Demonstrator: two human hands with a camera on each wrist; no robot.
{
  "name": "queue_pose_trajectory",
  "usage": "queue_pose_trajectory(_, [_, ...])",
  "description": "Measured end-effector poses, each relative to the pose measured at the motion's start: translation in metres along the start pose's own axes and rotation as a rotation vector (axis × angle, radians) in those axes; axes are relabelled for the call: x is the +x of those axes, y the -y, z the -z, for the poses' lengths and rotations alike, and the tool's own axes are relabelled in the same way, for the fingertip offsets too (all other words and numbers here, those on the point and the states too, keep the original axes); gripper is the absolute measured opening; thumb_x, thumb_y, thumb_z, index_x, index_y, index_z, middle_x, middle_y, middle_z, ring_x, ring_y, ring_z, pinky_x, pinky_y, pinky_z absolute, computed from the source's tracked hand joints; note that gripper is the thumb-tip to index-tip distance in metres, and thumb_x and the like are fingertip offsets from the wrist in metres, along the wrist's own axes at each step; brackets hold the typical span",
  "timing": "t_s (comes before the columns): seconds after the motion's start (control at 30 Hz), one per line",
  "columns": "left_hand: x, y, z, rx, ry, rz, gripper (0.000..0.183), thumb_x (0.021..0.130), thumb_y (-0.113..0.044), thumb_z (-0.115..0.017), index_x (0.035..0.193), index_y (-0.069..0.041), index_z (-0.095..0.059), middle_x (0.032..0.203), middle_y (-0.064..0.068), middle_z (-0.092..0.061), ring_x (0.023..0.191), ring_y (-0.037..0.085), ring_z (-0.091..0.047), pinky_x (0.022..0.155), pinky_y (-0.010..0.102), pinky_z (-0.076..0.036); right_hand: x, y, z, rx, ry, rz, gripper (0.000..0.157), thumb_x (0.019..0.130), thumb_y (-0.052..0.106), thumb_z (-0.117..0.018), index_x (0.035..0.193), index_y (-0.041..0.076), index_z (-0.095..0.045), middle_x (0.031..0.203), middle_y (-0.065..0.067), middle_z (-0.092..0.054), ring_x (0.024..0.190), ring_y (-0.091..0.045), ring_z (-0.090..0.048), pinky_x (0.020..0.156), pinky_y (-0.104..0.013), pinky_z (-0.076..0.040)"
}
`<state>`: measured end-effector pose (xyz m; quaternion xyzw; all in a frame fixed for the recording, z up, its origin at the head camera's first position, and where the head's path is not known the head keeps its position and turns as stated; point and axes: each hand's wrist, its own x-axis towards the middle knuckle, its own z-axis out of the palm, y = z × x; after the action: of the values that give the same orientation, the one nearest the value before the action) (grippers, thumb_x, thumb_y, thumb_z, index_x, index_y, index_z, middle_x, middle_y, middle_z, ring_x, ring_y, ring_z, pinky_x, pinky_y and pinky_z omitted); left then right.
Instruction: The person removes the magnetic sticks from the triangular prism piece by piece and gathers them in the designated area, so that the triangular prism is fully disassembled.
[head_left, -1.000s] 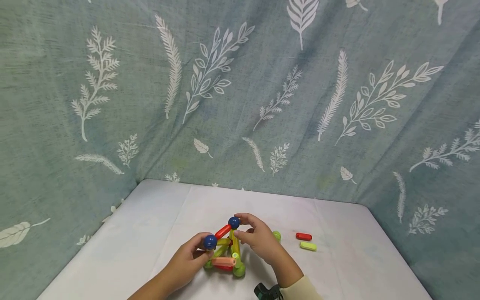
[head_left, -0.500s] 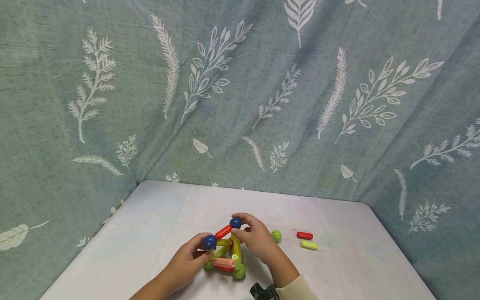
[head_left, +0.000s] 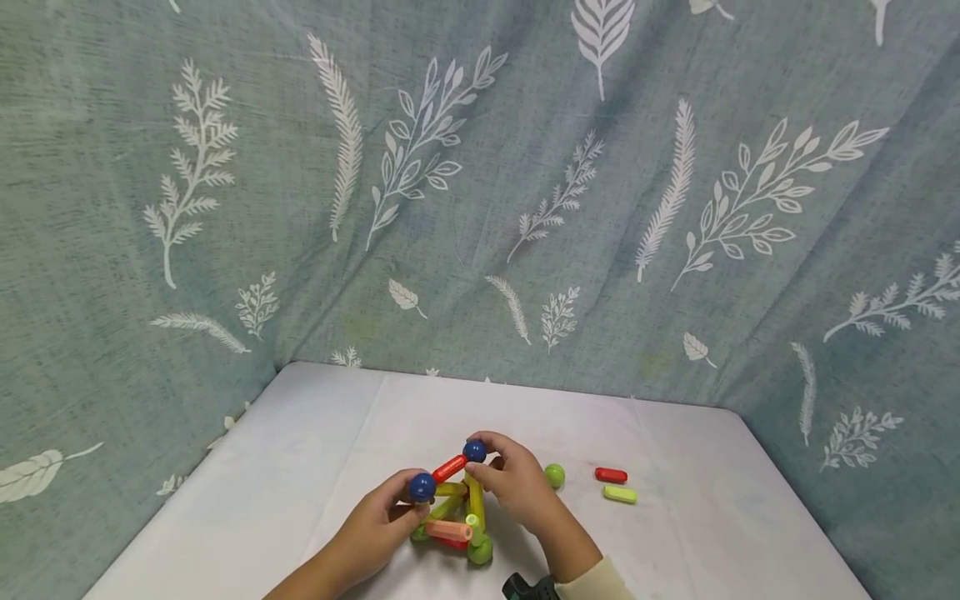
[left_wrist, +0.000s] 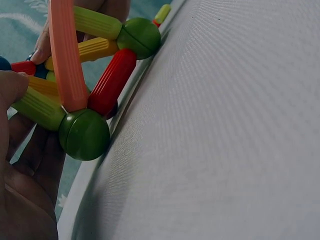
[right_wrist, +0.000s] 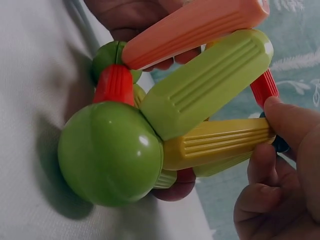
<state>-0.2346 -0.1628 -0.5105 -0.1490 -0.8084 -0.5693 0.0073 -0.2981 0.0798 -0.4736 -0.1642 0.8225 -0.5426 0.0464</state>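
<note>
1. Pinching the rod frame (head_left: 447, 507) at its near-left blue ball (head_left: 422, 487), the left hand (head_left: 377, 521) has thumb and fingers bent round that corner.
2. At the frame's far top, the right hand (head_left: 519, 485) pinches another blue ball (head_left: 474, 451), joined to the first by a red rod (head_left: 450, 468).
3. Under the frame is a white table (head_left: 337, 467); a salmon rod (head_left: 447, 531) crosses its near side.
4. Right of the frame lie a loose green ball (head_left: 555, 476) and, farther off, a red bar (head_left: 611, 475) beside a lime bar (head_left: 620, 495).

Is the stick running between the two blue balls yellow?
No, a red stick runs from the blue ball at the left hand to the one at the right hand.
</note>
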Motion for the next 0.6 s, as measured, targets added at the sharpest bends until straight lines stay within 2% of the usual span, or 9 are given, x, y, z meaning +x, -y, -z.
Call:
queue_pose_trajectory(0.23, [-0.0004, -0.0012, 0.0004, -0.007, 0.011, 0.001, 0.035, 0.1, -0.023, -0.073, 0.133, -0.017, -0.062, 0.122, 0.005, -0.071, 0.113, 0.017, -0.066, 0.096, 0.026, -0.057, -0.0019, 0.0002, 0.0004, -0.02, -0.029, 0.016, 0.032, 0.094, 0.03, -0.08, 0.124, 0.033, -0.069, 0.113, 0.004, -0.068, 0.082, -0.02, -0.062, 0.065, -0.03, -0.055])
queue_pose_trajectory(0.6, [0.0004, -0.0012, -0.0004, 0.025, 0.005, 0.017, 0.034, 0.1, -0.025, -0.072, 0.132, -0.019, -0.062, 0.123, 0.0, -0.071, 0.113, 0.016, -0.066, 0.095, 0.026, -0.057, -0.0033, 0.0009, 0.0032, 0.053, 0.017, -0.005, 0.029, 0.098, 0.034, -0.076, 0.126, 0.03, -0.07, 0.112, 0.002, -0.07, 0.084, -0.022, -0.063, 0.07, -0.032, -0.055])
